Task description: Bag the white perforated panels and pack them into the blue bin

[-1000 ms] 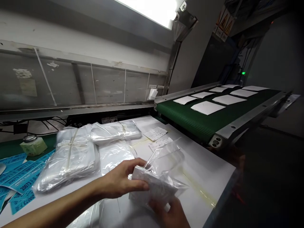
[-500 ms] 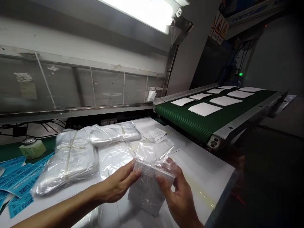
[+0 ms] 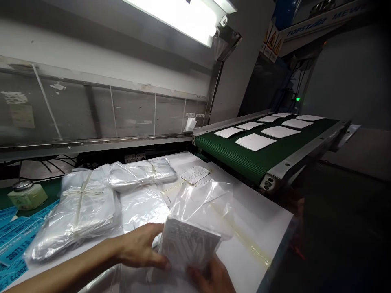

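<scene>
A stack of flat whitish pieces (image 3: 187, 244) sits inside a clear plastic bag (image 3: 207, 199), whose loose upper part flares out beyond the stack's top edge. My left hand (image 3: 142, 246) is closed on the left side of this bagged stack, thumb near its lower left and fingertips partly behind it. At the lower right edge, my right hand (image 3: 214, 274) grips it too, with the thumb in front and the other fingers mostly hidden. Left of the hands lie loose clear bags (image 3: 143, 205) on the white table surface (image 3: 256, 224).
Tied bundles of clear bags (image 3: 87, 207) (image 3: 142, 173) lie at the left. Beyond them are blue printed strips (image 3: 26, 240) and a small jar (image 3: 27, 195). A green conveyor belt (image 3: 232, 152) carries several white pieces (image 3: 255, 141). A printed card (image 3: 194, 174) lies behind the bag.
My right hand has moved from the bag's upper right down to its lower right. The loose bag top now spreads upward and outward. The view has shifted slightly right.
</scene>
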### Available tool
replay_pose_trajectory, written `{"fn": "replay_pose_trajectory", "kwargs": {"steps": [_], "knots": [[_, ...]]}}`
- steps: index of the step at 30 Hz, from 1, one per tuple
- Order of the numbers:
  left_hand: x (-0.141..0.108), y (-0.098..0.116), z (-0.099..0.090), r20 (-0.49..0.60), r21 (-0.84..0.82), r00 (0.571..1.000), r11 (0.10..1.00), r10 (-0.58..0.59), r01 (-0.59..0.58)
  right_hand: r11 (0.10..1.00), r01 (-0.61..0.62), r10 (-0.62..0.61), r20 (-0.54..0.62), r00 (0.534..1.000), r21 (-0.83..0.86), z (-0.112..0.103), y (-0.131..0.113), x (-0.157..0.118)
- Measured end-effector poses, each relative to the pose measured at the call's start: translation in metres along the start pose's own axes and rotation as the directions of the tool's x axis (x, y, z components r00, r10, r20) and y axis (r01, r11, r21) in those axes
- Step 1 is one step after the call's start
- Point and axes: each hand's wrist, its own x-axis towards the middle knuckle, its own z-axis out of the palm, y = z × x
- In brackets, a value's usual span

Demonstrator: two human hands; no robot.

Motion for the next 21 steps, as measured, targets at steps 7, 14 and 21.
{"fn": "replay_pose_trajectory", "kwargs": {"steps": [7,14,21], "knots": [[0.018,0.005,0.017,-0.138,-0.495,0.989,0.862,0.047,-0.109,0.993,0.069,-0.058,0.115,0.992,-0.100,-0.023,-0.021,-0.002],[0.011,-0.028,0.027,-0.008,-0.163,0.995,0.982,-0.096,0.094,0.969,-0.135,0.132,0.027,0.991,0.209,-0.008,-0.038,-0.004],[0.010,-0.022,0.024,-0.094,-0.549,0.955,0.815,-0.280,0.185,0.947,-0.220,0.182,0.174,0.968,0.234,-0.001,-0.042,-0.012]]}}
